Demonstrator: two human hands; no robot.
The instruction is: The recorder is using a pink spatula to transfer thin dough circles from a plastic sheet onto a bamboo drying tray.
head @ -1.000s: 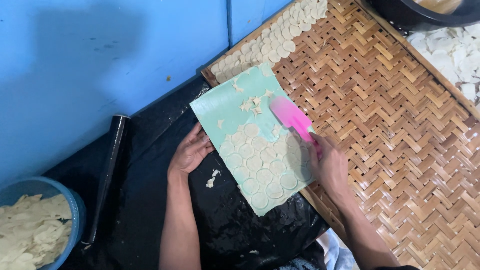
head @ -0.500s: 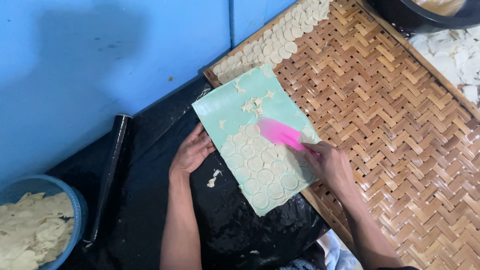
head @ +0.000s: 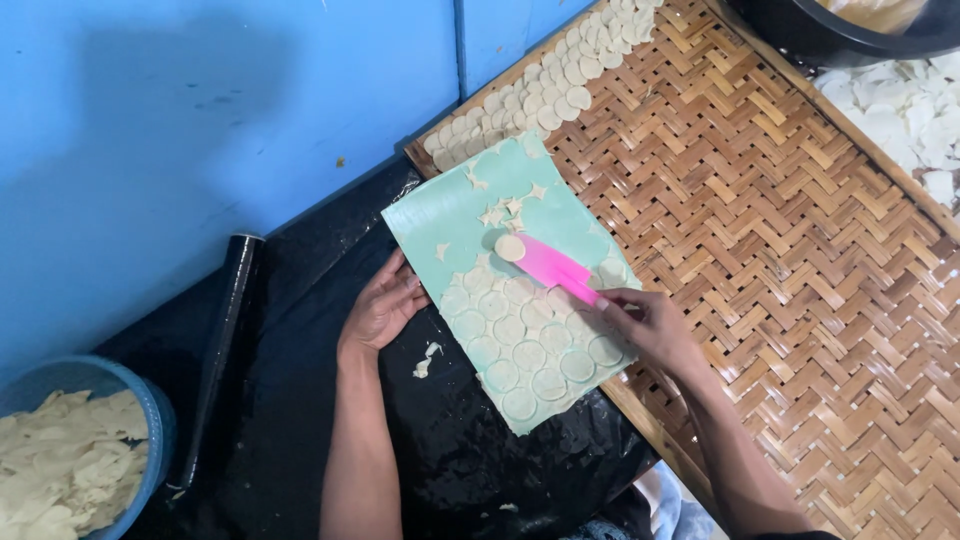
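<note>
Dough disc (head: 510, 247), judged soft and fragile, was carried at frame centre on the pink scraper (head: 552, 267) gripped by the right hand (head: 648, 325); the left hand (head: 383, 310) lay open, steadying the green mat (head: 560, 215).

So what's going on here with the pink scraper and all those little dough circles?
A person sits at a pale green sheet covered with cut dough rounds. The right hand holds a pink scraper with one round on its tip. The left hand steadies the sheet's edge. More rounds lie in rows on a woven bamboo tray, and a blue tub holds dough scraps.
</note>
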